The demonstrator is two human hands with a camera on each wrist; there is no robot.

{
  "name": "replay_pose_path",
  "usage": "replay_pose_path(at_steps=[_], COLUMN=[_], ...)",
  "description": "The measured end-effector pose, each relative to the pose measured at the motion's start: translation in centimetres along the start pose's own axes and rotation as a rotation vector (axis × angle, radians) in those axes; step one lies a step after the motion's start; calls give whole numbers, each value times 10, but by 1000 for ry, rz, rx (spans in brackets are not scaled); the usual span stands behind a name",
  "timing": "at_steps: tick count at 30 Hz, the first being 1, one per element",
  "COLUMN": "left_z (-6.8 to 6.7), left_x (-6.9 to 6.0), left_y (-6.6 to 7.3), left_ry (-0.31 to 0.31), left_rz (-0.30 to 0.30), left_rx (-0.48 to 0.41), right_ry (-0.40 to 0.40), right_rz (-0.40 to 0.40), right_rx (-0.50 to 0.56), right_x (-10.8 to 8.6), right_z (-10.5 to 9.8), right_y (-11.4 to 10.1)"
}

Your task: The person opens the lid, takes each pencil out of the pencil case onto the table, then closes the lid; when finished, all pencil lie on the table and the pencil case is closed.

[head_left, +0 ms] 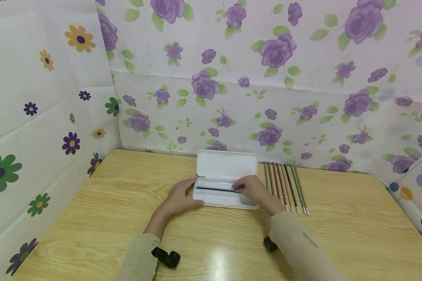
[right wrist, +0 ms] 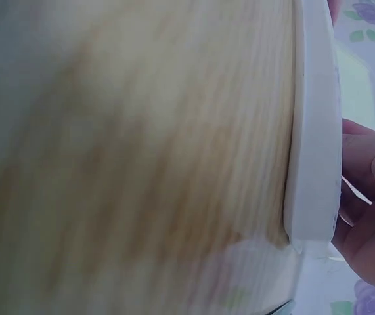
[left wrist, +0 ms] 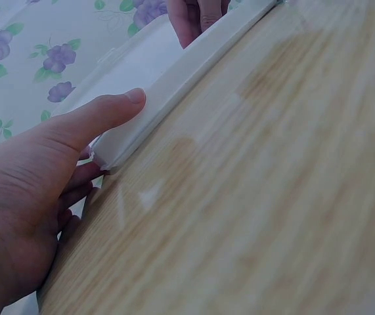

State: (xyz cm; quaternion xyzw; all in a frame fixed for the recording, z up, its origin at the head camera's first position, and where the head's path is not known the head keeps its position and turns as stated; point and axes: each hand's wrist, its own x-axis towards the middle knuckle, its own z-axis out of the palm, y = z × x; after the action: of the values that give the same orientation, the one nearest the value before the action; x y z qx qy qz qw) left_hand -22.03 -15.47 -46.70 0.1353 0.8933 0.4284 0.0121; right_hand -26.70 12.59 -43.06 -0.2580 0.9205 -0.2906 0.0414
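A white pencil case point(head_left: 214, 200) lies on the table with its lid point(head_left: 226, 163) raised at the back. My left hand point(head_left: 179, 199) grips the left end of the case; in the left wrist view its thumb lies on the front wall point(left wrist: 167, 98) and the fingers reach around the corner. One dark pencil point(head_left: 211, 189) lies lengthwise in the case. The fingers of my right hand point(head_left: 250, 189) pinch its right end, inside the tray. In the right wrist view the case's front wall point(right wrist: 315, 144) hides the pencil from sight.
Just right of the case, several pencils point(head_left: 279, 181) lie side by side, eraser ends toward me. The wood-grain table point(head_left: 211, 238) meets a flower-patterned cloth point(head_left: 232, 97) at the back and another cloth point(head_left: 49, 128) at the left.
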Motion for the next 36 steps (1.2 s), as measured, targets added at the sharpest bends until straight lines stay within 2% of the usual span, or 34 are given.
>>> replay_pose_path(at_steps=[9,13,19,27,30,36], left_z=[-1,0,0,-1,-1,-1], left_x=[-1,-1,-1,0,-1,-2], left_y=[1,-1,0,2,4,5], left_ry=[-4,-1,5,4,4,5], left_rz=[-2,6,1,8,3,-17], left_rx=[-3,3,1,5,-10,-24], right_ry=[-46,-49,-42,-96,-109,-92], right_rz=[-37,-26,-12,-59,-44,-49], right_rx=[-85,-116,-106,-70,-60,-93], right_x=[4,5,5,5,4,3], right_z=[0,3,0,-5,-6,-9], right_y=[-5,-6,-12,-15,-16,-19])
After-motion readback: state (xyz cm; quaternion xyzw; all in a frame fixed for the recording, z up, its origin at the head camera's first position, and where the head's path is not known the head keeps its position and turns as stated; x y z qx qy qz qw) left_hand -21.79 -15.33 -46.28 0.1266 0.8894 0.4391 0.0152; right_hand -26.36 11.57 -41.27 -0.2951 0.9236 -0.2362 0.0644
